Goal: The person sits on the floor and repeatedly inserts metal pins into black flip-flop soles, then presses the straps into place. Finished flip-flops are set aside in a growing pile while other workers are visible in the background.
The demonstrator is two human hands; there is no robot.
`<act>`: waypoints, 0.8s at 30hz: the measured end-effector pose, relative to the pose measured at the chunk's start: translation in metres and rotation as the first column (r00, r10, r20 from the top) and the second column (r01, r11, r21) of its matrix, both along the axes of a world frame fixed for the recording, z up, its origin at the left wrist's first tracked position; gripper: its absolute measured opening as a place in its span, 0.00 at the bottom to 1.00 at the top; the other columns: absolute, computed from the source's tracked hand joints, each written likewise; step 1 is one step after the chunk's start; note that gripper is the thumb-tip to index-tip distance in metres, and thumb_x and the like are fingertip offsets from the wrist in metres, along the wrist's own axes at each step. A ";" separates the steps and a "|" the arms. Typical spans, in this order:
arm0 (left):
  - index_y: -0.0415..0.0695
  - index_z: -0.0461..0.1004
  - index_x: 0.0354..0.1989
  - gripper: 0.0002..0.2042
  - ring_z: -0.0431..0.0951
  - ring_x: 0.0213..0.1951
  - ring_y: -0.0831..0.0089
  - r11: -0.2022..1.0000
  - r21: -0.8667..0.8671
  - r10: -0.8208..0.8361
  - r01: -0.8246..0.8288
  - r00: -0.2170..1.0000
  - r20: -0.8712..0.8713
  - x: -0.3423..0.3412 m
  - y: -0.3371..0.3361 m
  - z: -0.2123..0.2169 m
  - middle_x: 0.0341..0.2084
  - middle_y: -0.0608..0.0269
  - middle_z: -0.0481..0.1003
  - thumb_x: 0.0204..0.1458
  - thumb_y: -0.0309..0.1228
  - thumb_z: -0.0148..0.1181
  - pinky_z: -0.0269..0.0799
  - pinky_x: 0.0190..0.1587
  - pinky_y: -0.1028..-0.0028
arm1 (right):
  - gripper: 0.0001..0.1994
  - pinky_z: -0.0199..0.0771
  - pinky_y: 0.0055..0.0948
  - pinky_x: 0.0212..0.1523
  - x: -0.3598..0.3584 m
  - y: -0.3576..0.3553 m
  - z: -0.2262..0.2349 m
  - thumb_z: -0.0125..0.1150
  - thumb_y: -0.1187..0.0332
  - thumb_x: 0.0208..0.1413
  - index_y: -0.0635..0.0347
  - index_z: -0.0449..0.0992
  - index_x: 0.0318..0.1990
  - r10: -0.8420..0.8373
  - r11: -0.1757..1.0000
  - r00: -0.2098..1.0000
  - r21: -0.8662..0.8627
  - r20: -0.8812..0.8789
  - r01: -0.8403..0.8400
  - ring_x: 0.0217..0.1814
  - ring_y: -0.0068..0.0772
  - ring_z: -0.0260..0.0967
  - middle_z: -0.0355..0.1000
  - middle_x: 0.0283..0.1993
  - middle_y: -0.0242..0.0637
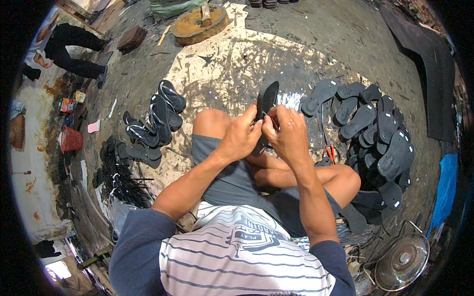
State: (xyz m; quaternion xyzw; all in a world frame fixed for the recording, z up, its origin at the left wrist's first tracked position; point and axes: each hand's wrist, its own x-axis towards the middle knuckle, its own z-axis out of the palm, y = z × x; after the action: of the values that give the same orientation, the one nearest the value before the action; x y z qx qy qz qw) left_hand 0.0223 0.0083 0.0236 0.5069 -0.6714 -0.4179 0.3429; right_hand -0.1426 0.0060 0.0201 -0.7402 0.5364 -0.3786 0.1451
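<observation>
Both hands grip one black sandal sole.
Left hand (240,138) and right hand (286,134) fingers clasp the upright sole (267,98); sole pile (375,133) lies right.

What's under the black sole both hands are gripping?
Below the black sole, the left hand and right hand cover its lower end. Beneath them are the person's folded legs; the floor there is hidden.
</observation>
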 end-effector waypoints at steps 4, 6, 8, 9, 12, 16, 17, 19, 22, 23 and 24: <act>0.33 0.66 0.64 0.21 0.80 0.45 0.70 0.992 -0.126 -0.006 0.006 1.000 0.002 0.000 -0.003 -0.009 0.41 0.44 0.79 0.62 0.21 0.53 0.75 0.47 0.68 | 0.08 0.67 0.47 0.41 0.002 -0.001 -0.007 0.65 0.67 0.56 0.59 0.74 0.37 0.003 1.000 0.999 0.016 0.042 -0.004 0.37 0.50 0.71 0.74 0.32 0.42; 0.33 0.65 0.66 0.22 0.80 0.47 0.67 0.997 -0.081 -0.010 0.006 0.999 -0.046 0.001 -0.004 -0.008 0.44 0.41 0.79 0.62 0.21 0.53 0.76 0.48 0.67 | 0.08 0.67 0.47 0.41 0.000 -0.004 -0.010 0.65 0.67 0.56 0.60 0.74 0.38 -0.024 0.997 0.994 0.071 0.105 0.016 0.38 0.51 0.71 0.75 0.33 0.42; 0.33 0.64 0.67 0.23 0.80 0.49 0.66 0.999 -0.046 -0.005 0.003 0.999 -0.053 0.000 -0.003 -0.008 0.46 0.41 0.79 0.62 0.21 0.53 0.76 0.49 0.66 | 0.08 0.66 0.47 0.42 0.004 -0.007 -0.010 0.65 0.67 0.56 0.59 0.74 0.39 -0.021 1.000 0.997 0.008 0.075 0.021 0.38 0.50 0.71 0.75 0.33 0.42; 0.33 0.64 0.67 0.23 0.80 0.50 0.66 0.999 -0.034 -0.001 -0.001 0.999 -0.035 -0.001 -0.003 -0.009 0.47 0.42 0.79 0.62 0.21 0.53 0.76 0.50 0.67 | 0.08 0.66 0.47 0.42 0.005 -0.007 -0.010 0.65 0.67 0.57 0.59 0.74 0.39 -0.022 1.000 0.998 -0.020 0.061 0.023 0.38 0.50 0.71 0.75 0.33 0.42; 0.34 0.63 0.67 0.22 0.79 0.52 0.66 0.997 -0.071 0.002 -0.003 1.000 -0.016 0.001 -0.005 -0.019 0.49 0.47 0.79 0.63 0.21 0.51 0.75 0.51 0.67 | 0.08 0.66 0.47 0.42 0.005 -0.009 -0.019 0.65 0.66 0.58 0.58 0.75 0.40 0.002 1.000 0.998 0.000 0.061 -0.002 0.38 0.51 0.72 0.76 0.34 0.42; 0.34 0.63 0.65 0.20 0.78 0.52 0.69 0.993 0.099 0.086 -0.056 0.938 -0.335 0.002 -0.018 -0.023 0.49 0.53 0.78 0.65 0.21 0.49 0.75 0.50 0.69 | 0.08 0.66 0.47 0.42 0.006 -0.013 -0.008 0.65 0.65 0.59 0.57 0.75 0.40 -0.006 0.997 0.976 0.080 0.216 -0.012 0.38 0.50 0.73 0.77 0.34 0.41; 0.34 0.63 0.65 0.20 0.78 0.51 0.70 0.996 0.062 0.076 -0.061 0.961 -0.265 0.000 -0.016 -0.027 0.49 0.54 0.77 0.65 0.21 0.49 0.75 0.50 0.69 | 0.08 0.66 0.47 0.42 0.007 -0.013 -0.010 0.65 0.65 0.59 0.57 0.76 0.40 -0.006 0.999 0.988 0.043 0.156 -0.001 0.38 0.50 0.73 0.77 0.34 0.40; 0.34 0.64 0.64 0.19 0.77 0.51 0.71 0.998 0.041 0.054 -0.046 0.977 -0.206 -0.002 -0.018 -0.033 0.50 0.54 0.77 0.65 0.23 0.51 0.75 0.51 0.71 | 0.07 0.66 0.47 0.42 0.011 -0.014 -0.015 0.65 0.65 0.59 0.57 0.76 0.39 -0.008 0.999 0.999 -0.034 0.036 0.009 0.38 0.49 0.74 0.77 0.34 0.39; 0.34 0.65 0.65 0.22 0.76 0.53 0.72 0.995 0.103 0.013 0.013 0.970 -0.243 0.007 -0.017 -0.015 0.52 0.54 0.76 0.65 0.29 0.56 0.75 0.53 0.72 | 0.06 0.66 0.45 0.42 0.004 -0.023 -0.019 0.65 0.65 0.59 0.55 0.78 0.39 0.039 0.999 0.995 0.012 0.097 -0.040 0.38 0.47 0.74 0.78 0.33 0.37; 0.35 0.66 0.66 0.23 0.75 0.54 0.72 0.994 0.111 0.005 0.024 0.967 -0.256 0.013 -0.014 -0.008 0.53 0.54 0.75 0.65 0.31 0.58 0.74 0.54 0.72 | 0.05 0.66 0.45 0.42 0.000 -0.024 -0.021 0.66 0.65 0.59 0.54 0.78 0.39 0.057 0.998 0.996 0.012 0.064 -0.058 0.38 0.46 0.74 0.78 0.34 0.37; 0.36 0.67 0.66 0.25 0.75 0.56 0.70 0.999 -0.043 0.000 -0.008 0.982 -0.190 0.026 -0.023 -0.017 0.55 0.53 0.75 0.64 0.36 0.60 0.73 0.56 0.70 | 0.06 0.65 0.45 0.44 0.000 -0.025 -0.012 0.66 0.65 0.58 0.53 0.79 0.39 0.072 0.997 0.997 -0.009 -0.019 -0.072 0.39 0.44 0.74 0.78 0.34 0.35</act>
State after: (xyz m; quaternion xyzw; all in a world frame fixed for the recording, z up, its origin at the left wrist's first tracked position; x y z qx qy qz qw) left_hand 0.0484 -0.0150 0.0066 0.4583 -0.6437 -0.4490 0.4172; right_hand -0.1427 -0.0192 0.0078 -0.7631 0.5090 -0.3687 0.1503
